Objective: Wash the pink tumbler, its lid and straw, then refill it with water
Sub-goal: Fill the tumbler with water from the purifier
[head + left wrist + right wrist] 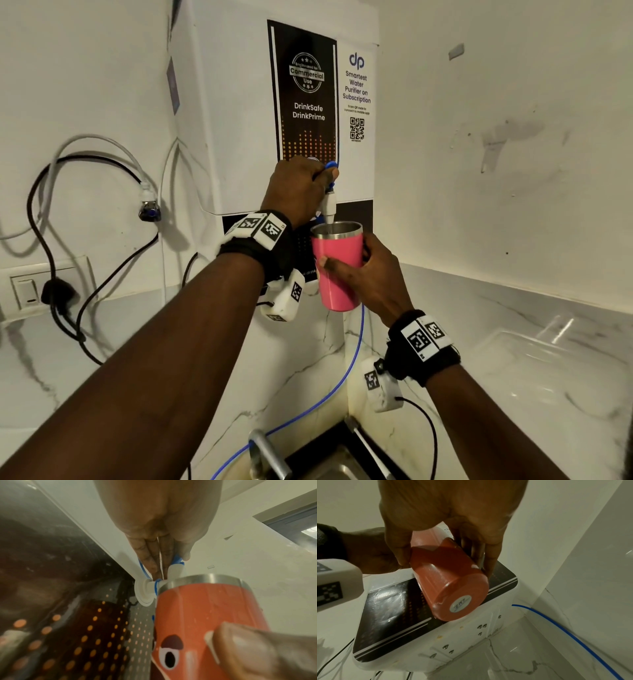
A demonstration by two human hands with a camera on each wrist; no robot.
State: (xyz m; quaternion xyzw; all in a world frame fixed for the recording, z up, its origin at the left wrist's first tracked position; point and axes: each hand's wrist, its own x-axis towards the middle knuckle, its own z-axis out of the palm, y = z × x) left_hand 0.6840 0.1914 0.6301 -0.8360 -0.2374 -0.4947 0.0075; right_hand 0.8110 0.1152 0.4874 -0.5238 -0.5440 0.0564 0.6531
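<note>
The pink tumbler [337, 270] with a steel rim is held upright and lidless right under the white spout of the purifier tap [329, 202]. My right hand [370, 274] grips its body, thumb across the front; in the right wrist view the tumbler [452, 588] shows its base with a round sticker. My left hand [301, 185] is curled round the blue tap lever [331, 167]; in the left wrist view its fingers [154, 555] lie along the lever above the tumbler [205, 608]. I cannot tell whether water flows. Lid and straw are out of view.
The white water purifier [239, 120] hangs on the wall above a marble counter [513, 342]. A blue tube [356, 349] runs down to the sink [329, 462] and steel faucet [263, 452]. Cables and a wall socket [30, 287] are at the left.
</note>
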